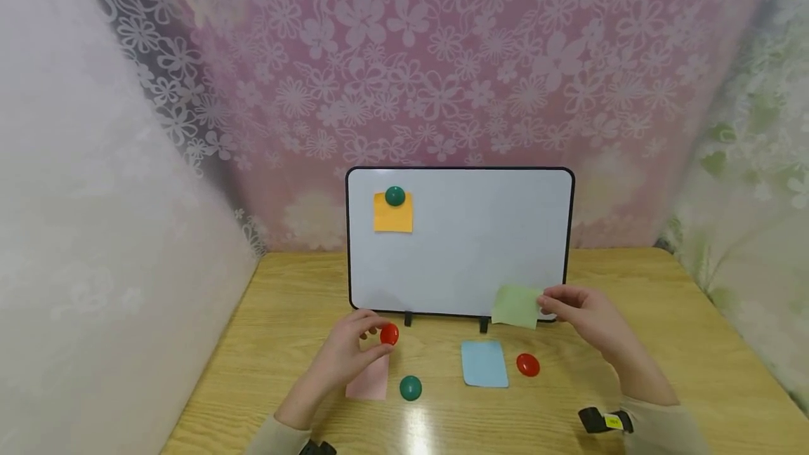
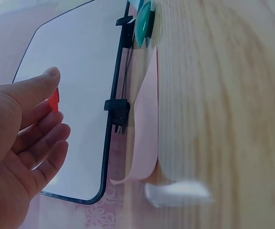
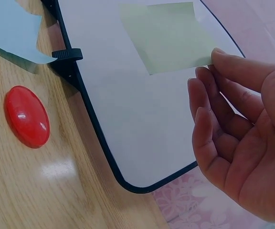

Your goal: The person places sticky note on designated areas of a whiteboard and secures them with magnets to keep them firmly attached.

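Observation:
Between thumb and fingers, my left hand point(image 1: 346, 348) pinches a round red magnet point(image 1: 390, 334) above a pink sticky note point(image 1: 369, 379) on the table. My right hand point(image 1: 590, 318) pinches a green sticky note point(image 1: 516, 306) by its right edge, in front of the lower right of the whiteboard point(image 1: 461, 244). In the right wrist view the green note point(image 3: 171, 38) hangs from thumb and fingertip, the other fingers curled loosely. High on the board's left side, a green magnet point(image 1: 395, 196) sits over the top of an orange sticky note point(image 1: 393, 220).
On the wooden table lie a second green magnet point(image 1: 411, 388), a blue sticky note point(image 1: 484, 364) and another red magnet point(image 1: 527, 364). Black clip feet point(image 1: 484, 324) hold the whiteboard upright. A floral curtain point(image 1: 442, 76) stands behind it.

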`<state>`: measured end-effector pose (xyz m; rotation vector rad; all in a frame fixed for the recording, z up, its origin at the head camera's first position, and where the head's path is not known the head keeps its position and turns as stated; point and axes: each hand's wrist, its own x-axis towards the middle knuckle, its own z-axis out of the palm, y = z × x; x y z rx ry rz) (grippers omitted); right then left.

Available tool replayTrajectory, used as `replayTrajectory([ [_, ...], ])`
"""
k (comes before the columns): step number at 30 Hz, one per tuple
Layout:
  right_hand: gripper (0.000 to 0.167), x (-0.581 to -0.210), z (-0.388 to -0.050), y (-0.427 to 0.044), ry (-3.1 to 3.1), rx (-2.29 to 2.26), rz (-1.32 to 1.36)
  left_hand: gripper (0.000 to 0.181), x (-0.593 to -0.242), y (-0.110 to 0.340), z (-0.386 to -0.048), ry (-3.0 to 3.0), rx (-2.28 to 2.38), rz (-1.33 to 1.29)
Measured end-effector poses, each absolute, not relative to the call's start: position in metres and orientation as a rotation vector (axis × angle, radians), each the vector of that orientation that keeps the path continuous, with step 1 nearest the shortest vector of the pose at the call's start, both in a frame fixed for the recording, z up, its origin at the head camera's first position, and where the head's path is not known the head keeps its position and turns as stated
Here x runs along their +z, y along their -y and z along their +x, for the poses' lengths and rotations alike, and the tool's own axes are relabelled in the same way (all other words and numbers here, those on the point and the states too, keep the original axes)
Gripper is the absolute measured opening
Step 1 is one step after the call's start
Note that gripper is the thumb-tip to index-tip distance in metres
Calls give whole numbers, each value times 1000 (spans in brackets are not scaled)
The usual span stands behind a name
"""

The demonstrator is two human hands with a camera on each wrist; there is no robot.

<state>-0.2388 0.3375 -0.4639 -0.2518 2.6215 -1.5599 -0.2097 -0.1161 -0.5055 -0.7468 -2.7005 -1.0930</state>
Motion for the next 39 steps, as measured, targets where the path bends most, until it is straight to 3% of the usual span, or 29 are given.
replayTrajectory([
  [15,41,-455,-239,-334,-2651,-1567,-253,33,-502,117,-212,2657,-1079,-765],
  [39,47,-436,-255,-328,-2671,-1472,-294,38,-467,89,-237,2592,-973,-929],
])
